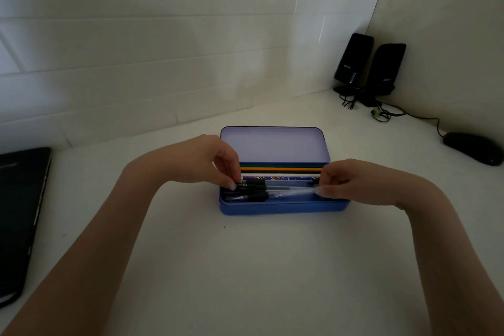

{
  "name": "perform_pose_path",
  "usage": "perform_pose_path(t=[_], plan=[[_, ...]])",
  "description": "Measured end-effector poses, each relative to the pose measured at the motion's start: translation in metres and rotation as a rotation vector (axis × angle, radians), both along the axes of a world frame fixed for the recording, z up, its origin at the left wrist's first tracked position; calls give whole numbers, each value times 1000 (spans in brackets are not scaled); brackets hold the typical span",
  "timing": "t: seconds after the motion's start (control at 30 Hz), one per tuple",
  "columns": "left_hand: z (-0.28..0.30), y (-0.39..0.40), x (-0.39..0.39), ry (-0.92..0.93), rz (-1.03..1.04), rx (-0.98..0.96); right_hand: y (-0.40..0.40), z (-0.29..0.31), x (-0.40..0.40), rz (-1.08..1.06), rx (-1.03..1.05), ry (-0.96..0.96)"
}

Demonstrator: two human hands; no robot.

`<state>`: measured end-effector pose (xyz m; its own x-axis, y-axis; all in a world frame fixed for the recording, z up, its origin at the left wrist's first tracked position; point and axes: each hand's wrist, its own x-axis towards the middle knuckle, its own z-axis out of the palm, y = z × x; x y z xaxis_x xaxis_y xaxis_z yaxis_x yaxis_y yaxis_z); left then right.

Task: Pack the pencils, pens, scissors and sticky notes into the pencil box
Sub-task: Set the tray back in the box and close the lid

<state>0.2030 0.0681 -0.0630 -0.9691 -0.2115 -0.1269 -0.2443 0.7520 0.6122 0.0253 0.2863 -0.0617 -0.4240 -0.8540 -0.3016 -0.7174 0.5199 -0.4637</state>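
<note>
The blue box (283, 206) sits just above the frame's centre on the white desk (245, 267), its lid (272, 144) swung up and back toward the wall (136, 49). Along the box's far side lie coloured pencils (281, 169), packed edge to edge in green, orange and white bands, with a patterned blue strip just in front of them; what that strip is cannot be told. In the near part of the box lie several pens (253, 192) with black caps at the left and clear barrels running right. The left hand (207, 161) curls down over the box's left end, fingertips pinching the capped ends of the pens. The right hand (351, 180) curls over the right end, fingers pinched on the clear barrel tips. Both forearms run in from the lower corners, leaving a wide bare stretch of desk between them below the box. A dark laptop (21, 213) lies at the left edge of the frame, well apart from the box. At upper right two black speakers (373, 68) stand in the wall corner with tangled cables, and a black mouse (474, 151) lies near the right edge.
</note>
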Motion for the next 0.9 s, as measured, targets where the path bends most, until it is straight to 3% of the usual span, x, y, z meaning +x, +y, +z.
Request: perform_pose_path(t=[0.43, 0.9], plan=[[0, -2, 1, -105, -36, -1, -2, -1, 1, -13, 9, -6], [-1, -4, 1, -53, -46, 28, -7, -6, 2, -23, 31, 69]])
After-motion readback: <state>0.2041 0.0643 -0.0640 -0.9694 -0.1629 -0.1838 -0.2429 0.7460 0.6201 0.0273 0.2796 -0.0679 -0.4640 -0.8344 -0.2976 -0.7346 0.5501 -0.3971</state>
